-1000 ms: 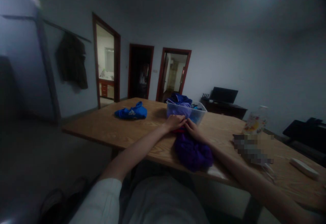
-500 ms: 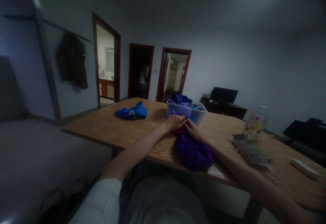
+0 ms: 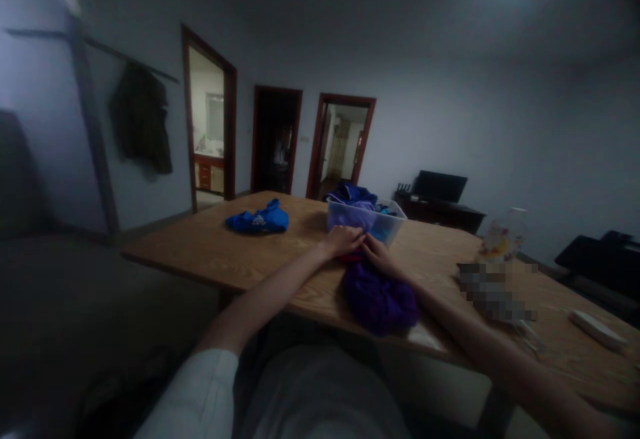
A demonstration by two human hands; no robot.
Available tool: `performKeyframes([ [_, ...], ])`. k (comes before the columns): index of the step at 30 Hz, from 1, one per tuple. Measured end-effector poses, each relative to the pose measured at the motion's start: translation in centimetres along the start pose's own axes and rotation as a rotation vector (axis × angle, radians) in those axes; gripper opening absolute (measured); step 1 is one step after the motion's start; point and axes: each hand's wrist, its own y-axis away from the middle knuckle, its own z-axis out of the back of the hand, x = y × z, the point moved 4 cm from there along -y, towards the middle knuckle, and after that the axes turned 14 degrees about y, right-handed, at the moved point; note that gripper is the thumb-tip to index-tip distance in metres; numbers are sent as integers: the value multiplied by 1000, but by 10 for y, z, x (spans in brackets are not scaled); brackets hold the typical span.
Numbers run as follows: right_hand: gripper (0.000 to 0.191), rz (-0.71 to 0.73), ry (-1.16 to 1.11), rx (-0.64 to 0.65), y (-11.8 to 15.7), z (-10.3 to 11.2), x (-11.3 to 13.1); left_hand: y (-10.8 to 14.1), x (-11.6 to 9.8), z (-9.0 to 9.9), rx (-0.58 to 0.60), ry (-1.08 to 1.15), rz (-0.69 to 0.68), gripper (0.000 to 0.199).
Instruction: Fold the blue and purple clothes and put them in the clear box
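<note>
A bunched purple garment [image 3: 381, 299] lies on the near edge of the wooden table, with a bit of red at its far end. My left hand [image 3: 345, 240] and my right hand [image 3: 377, 252] meet at that far end, fingertips almost touching, closed on the cloth. Just beyond them stands a translucent plastic bin [image 3: 393, 226] heaped with clothes. A dark blue garment [image 3: 353, 194] tops the heap and hangs over the rim. The cloth directly under my fingers is hidden.
On the table [image 3: 195, 242], a crumpled blue garment [image 3: 260, 219] lies left. To the right are a clear flowered jug [image 3: 503, 239], a blurred-out item [image 3: 495, 296] and a white oblong object [image 3: 597, 330]. A monitor [image 3: 440, 186] stands beyond.
</note>
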Motion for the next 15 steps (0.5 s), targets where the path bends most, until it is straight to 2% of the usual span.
performKeyframes([
  [15, 29, 12, -7, 28, -1, 0, 2, 1, -2, 1, 30, 17, 21, 40],
])
